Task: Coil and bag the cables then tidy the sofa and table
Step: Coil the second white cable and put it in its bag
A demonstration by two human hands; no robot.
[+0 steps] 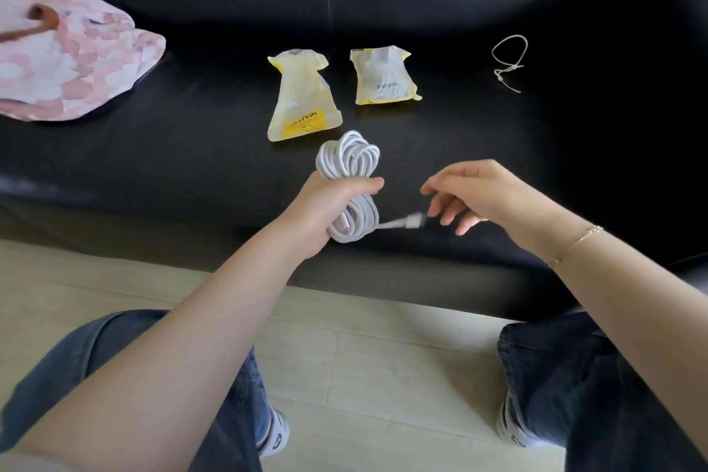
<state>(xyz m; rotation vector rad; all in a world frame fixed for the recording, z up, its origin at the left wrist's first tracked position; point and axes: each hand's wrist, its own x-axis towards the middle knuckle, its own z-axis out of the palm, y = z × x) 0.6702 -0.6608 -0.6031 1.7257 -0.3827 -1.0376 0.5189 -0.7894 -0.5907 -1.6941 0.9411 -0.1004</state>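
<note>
1. Above the front edge of the black sofa [191, 149], the left hand [325, 211] grips a coiled white cable [350, 161] around its middle, fingers curled so the loops cannot spring apart.
2. Its plug end [412, 221] sticks out to the right. The right hand [479, 195] hovers just beside it with fingers loosely spread, holding nothing, probably placed to take the loose tail.
3. Two yellowish bags lie on the seat beyond: the nearer bag [302, 100] looks flat and is likely meant for this coil, while the farther bag [383, 75] already appears filled.
4. A thin white tie [507, 59] lies well apart to the right; a pink cushion [76, 50] sits at far left. Nothing blocks the way to the bags.
</note>
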